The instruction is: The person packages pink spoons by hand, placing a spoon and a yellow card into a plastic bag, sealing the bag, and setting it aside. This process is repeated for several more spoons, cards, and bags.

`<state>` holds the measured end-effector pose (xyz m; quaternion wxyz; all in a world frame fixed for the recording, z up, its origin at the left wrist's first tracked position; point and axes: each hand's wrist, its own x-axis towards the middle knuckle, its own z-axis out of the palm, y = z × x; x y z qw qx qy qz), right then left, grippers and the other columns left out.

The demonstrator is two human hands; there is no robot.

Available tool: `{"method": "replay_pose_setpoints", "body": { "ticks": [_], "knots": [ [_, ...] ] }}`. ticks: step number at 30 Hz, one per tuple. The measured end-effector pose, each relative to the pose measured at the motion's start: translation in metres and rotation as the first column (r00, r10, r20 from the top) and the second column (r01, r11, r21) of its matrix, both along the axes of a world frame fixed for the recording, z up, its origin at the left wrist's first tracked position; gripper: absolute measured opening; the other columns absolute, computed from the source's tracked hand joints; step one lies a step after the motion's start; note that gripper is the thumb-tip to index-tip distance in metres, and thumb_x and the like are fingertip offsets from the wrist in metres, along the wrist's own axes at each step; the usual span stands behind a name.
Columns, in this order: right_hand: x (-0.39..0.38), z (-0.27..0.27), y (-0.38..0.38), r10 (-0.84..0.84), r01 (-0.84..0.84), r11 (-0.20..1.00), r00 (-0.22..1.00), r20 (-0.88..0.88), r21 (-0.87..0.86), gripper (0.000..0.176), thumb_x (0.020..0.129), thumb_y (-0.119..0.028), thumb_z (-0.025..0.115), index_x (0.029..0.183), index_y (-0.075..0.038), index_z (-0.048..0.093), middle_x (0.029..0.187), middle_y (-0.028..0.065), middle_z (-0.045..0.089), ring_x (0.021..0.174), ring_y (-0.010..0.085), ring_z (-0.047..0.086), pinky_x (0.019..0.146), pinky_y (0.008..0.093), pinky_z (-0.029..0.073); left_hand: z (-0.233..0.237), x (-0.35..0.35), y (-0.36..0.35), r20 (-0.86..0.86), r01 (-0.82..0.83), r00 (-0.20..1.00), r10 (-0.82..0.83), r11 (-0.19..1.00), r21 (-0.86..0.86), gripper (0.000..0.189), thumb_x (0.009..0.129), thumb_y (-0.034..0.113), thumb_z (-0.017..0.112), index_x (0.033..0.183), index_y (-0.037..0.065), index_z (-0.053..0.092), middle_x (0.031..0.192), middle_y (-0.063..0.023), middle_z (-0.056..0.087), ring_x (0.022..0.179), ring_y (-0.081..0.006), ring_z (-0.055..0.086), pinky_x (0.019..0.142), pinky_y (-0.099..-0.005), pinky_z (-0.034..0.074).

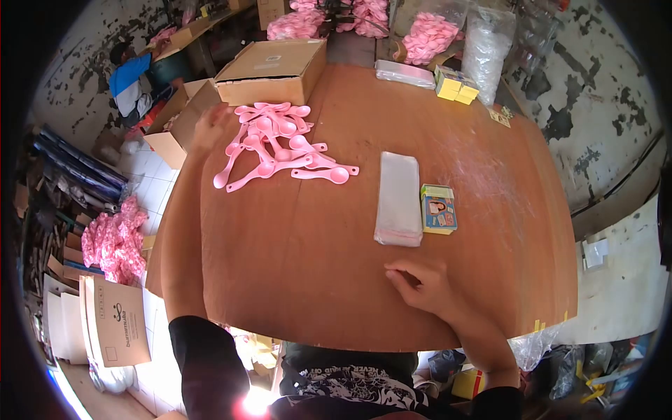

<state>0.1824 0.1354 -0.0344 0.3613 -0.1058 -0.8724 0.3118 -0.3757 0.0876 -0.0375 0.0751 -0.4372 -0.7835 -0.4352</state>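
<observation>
My left hand [209,126] is stretched out at the far left of the table, beside the pile of pink measuring spoons [266,143] and close to the cardboard box. Its fingers are too blurred to show a grip. My right hand [425,285] hovers over the near part of the table with its fingers curled in, and nothing shows in them. Just beyond it lies a stack of clear plastic bags [399,199]. A small stack of printed cards [439,210] touches or nearly touches the bags' right side.
A closed cardboard box [273,70] stands at the back left, with an open carton [178,122] beside the table. More clear bags [404,74] and yellow card stacks [456,85] lie at the back right. Another person [131,84] is at the far left.
</observation>
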Motion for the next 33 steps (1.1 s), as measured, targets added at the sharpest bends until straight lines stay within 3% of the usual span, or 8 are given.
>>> {"method": "replay_pose_setpoints", "body": {
  "ticks": [5,8,12,14,22,26,30,33],
  "knots": [
    [-0.001,0.001,0.002,-0.016,0.019,0.999,0.997,0.075,-0.046,0.011,0.078,-0.003,0.075,0.088,-0.004,0.071,0.071,0.008,0.067,0.051,0.0179,0.06,0.046,0.0274,0.046,0.019,0.043,0.052,-0.026,-0.03,0.999,0.026,0.991,-0.134,0.055,0.095,0.053,0.048,0.129,0.011,0.059,0.124,-0.0189,0.062,0.117,-0.0322,0.058,0.102,-0.0397,0.043],
    [-0.003,0.003,0.004,-0.016,0.019,0.999,0.997,0.081,-0.045,0.011,0.078,-0.003,0.076,0.088,-0.005,0.071,0.07,0.0073,0.067,0.05,0.0178,0.059,0.045,0.0277,0.045,0.048,0.067,0.057,-0.229,-0.149,0.973,0.027,0.83,-0.537,0.056,0.093,0.061,0.04,0.131,0.025,0.059,0.134,-0.0108,0.058,0.12,-0.0323,0.057,0.102,-0.0396,0.043],
    [-0.001,0.003,0.006,0.003,0.001,0.999,0.991,0.133,-0.034,0.012,0.077,-0.003,0.076,0.088,-0.006,0.072,0.066,0.0057,0.064,0.049,0.0169,0.057,0.044,0.0283,0.044,0.035,0.065,0.072,-0.124,-0.131,0.989,0.077,0.842,-0.524,0.054,0.093,0.059,0.041,0.132,0.026,0.058,0.132,-0.0107,0.059,0.118,-0.031,0.058,0.101,-0.0386,0.044],
    [-0.002,0.0,0.007,0.02,-0.017,1.0,0.993,0.116,-0.024,0.013,0.077,-0.003,0.076,0.088,-0.006,0.072,0.065,0.0055,0.063,0.048,0.0169,0.057,0.044,0.0283,0.044,0.023,0.053,0.074,0.036,0.054,0.998,-0.043,0.921,-0.387,0.05,0.09,0.055,0.055,0.124,0.019,0.064,0.126,-0.0168,0.052,0.117,-0.0317,0.055,0.103,-0.0389,0.041],
    [0.003,0.006,0.002,0.049,-0.049,0.999,0.987,0.153,-0.005,0.013,0.076,-0.002,0.076,0.088,-0.006,0.071,0.065,0.0055,0.063,0.049,0.0176,0.058,0.044,0.0289,0.044,0.033,0.085,0.069,0.073,0.154,0.988,-0.137,0.915,-0.372,0.045,0.089,0.05,0.058,0.119,0.017,0.066,0.127,-0.0165,0.052,0.116,-0.031,0.056,0.102,-0.0391,0.043],
    [0.003,0.007,0.001,0.049,-0.048,0.999,0.996,0.07,-0.01,0.012,0.077,-0.002,0.075,0.088,-0.005,0.071,0.066,0.0057,0.064,0.049,0.0177,0.057,0.044,0.0287,0.044,0.049,0.116,0.06,0.069,0.181,0.983,-0.168,0.907,-0.38,0.045,0.089,0.049,0.06,0.118,0.015,0.066,0.129,-0.017,0.053,0.114,-0.0309,0.057,0.1,-0.0392,0.043],
    [0.007,0.011,-0.003,0.024,-0.019,0.998,0.996,0.081,-0.058,0.011,0.079,-0.002,0.074,0.089,-0.005,0.07,0.071,0.0063,0.067,0.049,0.0165,0.057,0.045,0.0282,0.045,0.054,0.144,0.052,-0.026,0.19,0.977,-0.212,0.918,-0.348,0.047,0.088,0.049,0.062,0.119,0.014,0.066,0.122,-0.0184,0.057,0.111,-0.0327,0.058,0.098,-0.04,0.044],
    [0.009,0.012,-0.005,0.027,-0.025,0.999,0.998,0.063,-0.032,0.01,0.08,-0.003,0.074,0.089,-0.006,0.07,0.073,0.0061,0.068,0.049,0.0161,0.057,0.045,0.0281,0.045,-0.003,0.12,0.073,0.051,0.198,0.98,-0.191,0.954,-0.224,0.049,0.087,0.051,0.062,0.119,0.014,0.067,0.12,-0.0184,0.057,0.111,-0.0327,0.058,0.098,-0.0403,0.044]
  ]
}}
